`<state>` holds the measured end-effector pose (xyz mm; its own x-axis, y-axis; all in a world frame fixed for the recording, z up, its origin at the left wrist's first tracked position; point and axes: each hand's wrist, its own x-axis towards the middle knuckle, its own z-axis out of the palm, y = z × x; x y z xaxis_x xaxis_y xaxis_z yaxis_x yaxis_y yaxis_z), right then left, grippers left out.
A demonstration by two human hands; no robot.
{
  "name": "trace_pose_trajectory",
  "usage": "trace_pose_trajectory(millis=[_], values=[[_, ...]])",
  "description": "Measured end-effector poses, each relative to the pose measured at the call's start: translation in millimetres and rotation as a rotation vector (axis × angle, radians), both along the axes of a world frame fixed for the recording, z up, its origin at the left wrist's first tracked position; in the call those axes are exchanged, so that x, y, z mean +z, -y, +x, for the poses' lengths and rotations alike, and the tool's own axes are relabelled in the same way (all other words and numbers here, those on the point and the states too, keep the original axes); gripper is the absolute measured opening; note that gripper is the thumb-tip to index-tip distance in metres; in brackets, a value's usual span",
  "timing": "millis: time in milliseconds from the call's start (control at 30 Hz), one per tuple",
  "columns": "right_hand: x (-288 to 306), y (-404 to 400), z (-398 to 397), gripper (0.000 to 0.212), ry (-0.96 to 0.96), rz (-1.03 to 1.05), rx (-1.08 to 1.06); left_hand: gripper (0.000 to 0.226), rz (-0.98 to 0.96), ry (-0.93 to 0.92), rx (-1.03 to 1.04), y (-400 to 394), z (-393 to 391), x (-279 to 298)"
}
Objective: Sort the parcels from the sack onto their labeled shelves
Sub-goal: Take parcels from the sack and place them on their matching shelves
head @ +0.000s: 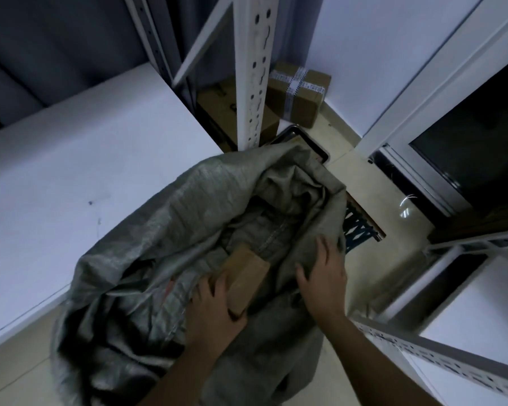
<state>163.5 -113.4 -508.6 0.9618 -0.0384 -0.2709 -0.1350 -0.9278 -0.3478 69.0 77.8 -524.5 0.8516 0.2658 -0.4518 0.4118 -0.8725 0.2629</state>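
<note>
A large grey woven sack [159,235] stands open on the floor below me. Inside its mouth a small brown cardboard parcel [247,276] lies tilted. My left hand [214,312] grips the near end of this parcel. My right hand [323,273] rests with spread fingers on the sack's right inner wall, pressing the fabric aside. The rest of the sack's contents are hidden by folds.
A white shelf board [71,177] lies to the left, with a white perforated upright [251,71] behind the sack. Taped brown boxes [299,92] sit on the floor by the wall. Another white shelf [452,332] and a glass door [467,142] are on the right.
</note>
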Motion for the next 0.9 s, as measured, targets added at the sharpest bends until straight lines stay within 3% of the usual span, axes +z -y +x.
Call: trace_pose_trajectory(millis=[133,233,300,367,467,600,767,900], values=[[30.4,-21.7,-45.5,0.059,-0.215,0.311,-0.09,0.09,-0.117,0.034,0.036,1.2,-16.8,40.6],[74.2,-31.2,-61.0,0.057,-0.369,0.595,-0.227,0.093,-0.339,0.065,0.11,4.3,-23.6,82.5],[115.1,-28.5,-66.3,0.054,-0.389,0.71,-0.29,0.083,-0.618,0.013,0.32,2.5,-25.9,118.9],[153.7,-20.4,-70.0,0.044,-0.374,0.787,-0.325,0.062,-0.918,-0.159,0.63,1.7,-27.7,153.8],[216.8,-5.6,-77.1,0.031,-0.321,0.837,-0.314,0.058,-1.162,-0.358,0.921,-1.9,-32.2,210.5],[275.7,10.5,-89.2,0.034,-0.33,0.906,-0.297,0.067,-1.265,-0.45,0.822,-1.9,-29.2,266.2],[331.4,35.7,-104.9,0.035,-0.343,1.071,-0.333,0.08,-1.236,-0.469,0.678,9.4,-15.5,333.6],[365.2,56.5,-117.0,0.052,-0.26,1.103,-0.435,0.088,-1.268,-0.417,0.491,23.8,-13.3,369.2]])
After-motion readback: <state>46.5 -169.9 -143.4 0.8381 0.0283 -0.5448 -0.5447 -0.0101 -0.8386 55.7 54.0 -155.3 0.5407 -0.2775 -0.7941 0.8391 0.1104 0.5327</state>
